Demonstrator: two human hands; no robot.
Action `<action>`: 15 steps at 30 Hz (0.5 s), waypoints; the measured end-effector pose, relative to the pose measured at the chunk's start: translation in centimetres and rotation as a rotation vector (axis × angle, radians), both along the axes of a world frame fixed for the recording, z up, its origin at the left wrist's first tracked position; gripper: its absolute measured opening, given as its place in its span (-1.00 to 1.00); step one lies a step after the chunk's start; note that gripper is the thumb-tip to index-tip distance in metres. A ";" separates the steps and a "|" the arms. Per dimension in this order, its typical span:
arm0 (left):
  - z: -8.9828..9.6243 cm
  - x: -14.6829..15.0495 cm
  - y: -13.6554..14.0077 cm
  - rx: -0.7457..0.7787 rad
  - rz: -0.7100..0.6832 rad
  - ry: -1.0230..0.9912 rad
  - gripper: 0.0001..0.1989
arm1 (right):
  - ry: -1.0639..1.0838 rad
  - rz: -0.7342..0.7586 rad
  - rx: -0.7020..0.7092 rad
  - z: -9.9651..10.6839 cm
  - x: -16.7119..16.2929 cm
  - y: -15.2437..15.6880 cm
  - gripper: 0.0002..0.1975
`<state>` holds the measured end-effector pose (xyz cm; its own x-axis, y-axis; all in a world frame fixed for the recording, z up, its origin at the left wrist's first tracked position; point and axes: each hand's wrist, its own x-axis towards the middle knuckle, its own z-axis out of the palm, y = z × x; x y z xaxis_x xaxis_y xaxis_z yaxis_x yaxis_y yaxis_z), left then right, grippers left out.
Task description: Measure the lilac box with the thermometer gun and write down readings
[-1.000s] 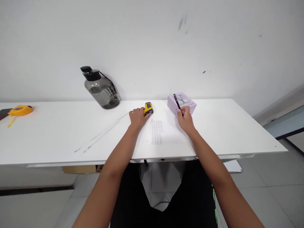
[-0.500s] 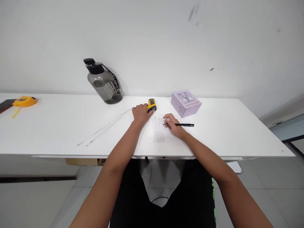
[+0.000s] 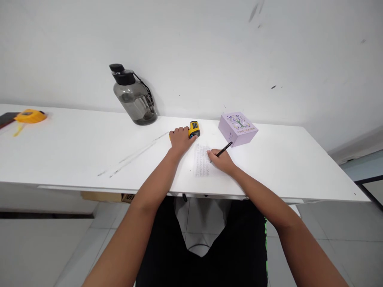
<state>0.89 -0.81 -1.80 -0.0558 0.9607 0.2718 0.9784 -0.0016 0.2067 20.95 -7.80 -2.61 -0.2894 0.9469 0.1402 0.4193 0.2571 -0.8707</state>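
My right hand is closed around a black pen, gripped low near the tip so the point comes down on the block of small handwritten marks on the white counter. The pen slants up and away from my knuckles, its far end pointing toward the lilac box, which sits just beyond that hand and a little to its right, close by but apart from it. The heel of the hand rests on the counter, which I take to be what steadies the tip over the writing.

My left hand lies palm down just left of the marks, fingers curled over a small yellow and black gadget, touching its near side. The grip looks loose, more a hold to keep it from sliding than a firm clasp. It sits at the top left corner of the written patch.

Farther off past my left hand, a smoky grey water bottle with a black cap leans against the wall, tilted rather than upright. Faint pencil-like streaks run across the counter between the bottle and my left forearm. Well away to the left lies a yellow tape measure, with a dark flat object beside it that is cut off by the edge of the view.
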 end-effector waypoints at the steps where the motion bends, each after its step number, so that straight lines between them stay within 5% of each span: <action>1: 0.0 0.0 0.0 0.000 0.000 0.000 -0.45 | -0.008 -0.008 -0.001 0.0 0.0 0.0 -0.56; 15: 0.1 0.1 -0.1 -0.003 0.005 -0.007 -0.46 | -0.009 -0.003 -0.009 -0.2 0.1 0.2 -0.58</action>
<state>0.95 -0.90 -1.70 -0.0623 0.9612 0.2688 0.9770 0.0037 0.2132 21.07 -7.59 -2.80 -0.2874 0.9490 0.1293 0.4280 0.2480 -0.8691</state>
